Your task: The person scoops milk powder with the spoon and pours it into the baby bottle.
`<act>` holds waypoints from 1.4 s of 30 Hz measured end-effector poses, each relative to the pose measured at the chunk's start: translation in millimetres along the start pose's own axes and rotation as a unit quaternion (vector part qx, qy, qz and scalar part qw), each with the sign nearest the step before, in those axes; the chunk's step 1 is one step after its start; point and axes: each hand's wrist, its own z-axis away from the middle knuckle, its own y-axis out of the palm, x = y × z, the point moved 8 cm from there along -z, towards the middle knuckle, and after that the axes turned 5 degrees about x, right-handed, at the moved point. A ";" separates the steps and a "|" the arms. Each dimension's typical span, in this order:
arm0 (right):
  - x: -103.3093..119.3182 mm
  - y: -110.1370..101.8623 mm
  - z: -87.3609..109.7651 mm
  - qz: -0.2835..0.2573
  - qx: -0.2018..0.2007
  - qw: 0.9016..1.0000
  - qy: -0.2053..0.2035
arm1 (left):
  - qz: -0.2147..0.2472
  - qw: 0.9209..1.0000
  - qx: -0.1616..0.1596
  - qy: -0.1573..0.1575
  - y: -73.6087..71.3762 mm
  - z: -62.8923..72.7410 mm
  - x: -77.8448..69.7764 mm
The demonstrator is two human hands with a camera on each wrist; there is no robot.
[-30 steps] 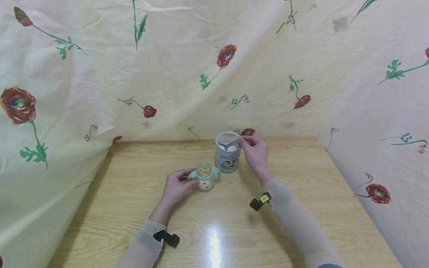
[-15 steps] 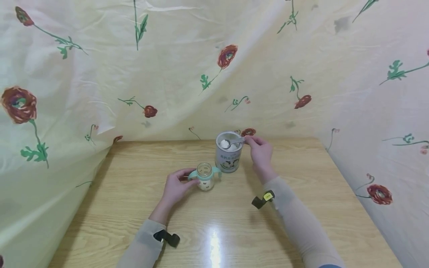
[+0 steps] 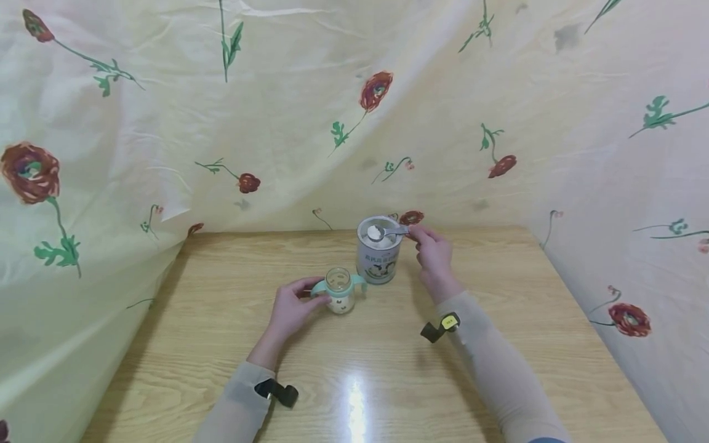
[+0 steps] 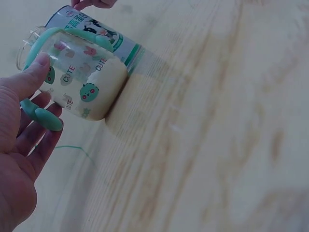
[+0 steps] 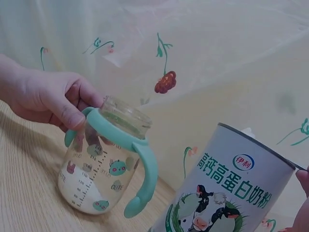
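Observation:
My left hand (image 3: 292, 307) grips a clear baby bottle (image 3: 340, 296) by one of its two mint-green handles (image 4: 46, 117), thumb against the bottle's side. The bottle stands upright and lidless on the table, with pale powder at its bottom. Just behind it to the right is a milk powder can (image 3: 378, 263), its top uncovered and white powder inside. My right hand (image 3: 434, 255) pinches the handle of a scoop (image 3: 396, 231). The scoop's bowl, heaped with white powder, is level over the can's mouth. In the right wrist view, only part of the right hand shows, at the right edge.
The wooden table (image 3: 332, 369) stretches around the bottle and can. A cream cloth with red flowers (image 3: 277, 123) hangs behind the table's far edge and along both sides. The can stands close to that far edge.
The scoop has come up out of the powder, now heaped and level at the can's mouth. My right hand has shifted slightly right. The left hand and bottle have stayed put.

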 end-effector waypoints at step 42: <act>-12.1 -3.0 0.6 -0.106 -0.002 0.992 0.068 | 0.004 1.000 -0.011 -0.010 -1.3 -0.9 3.1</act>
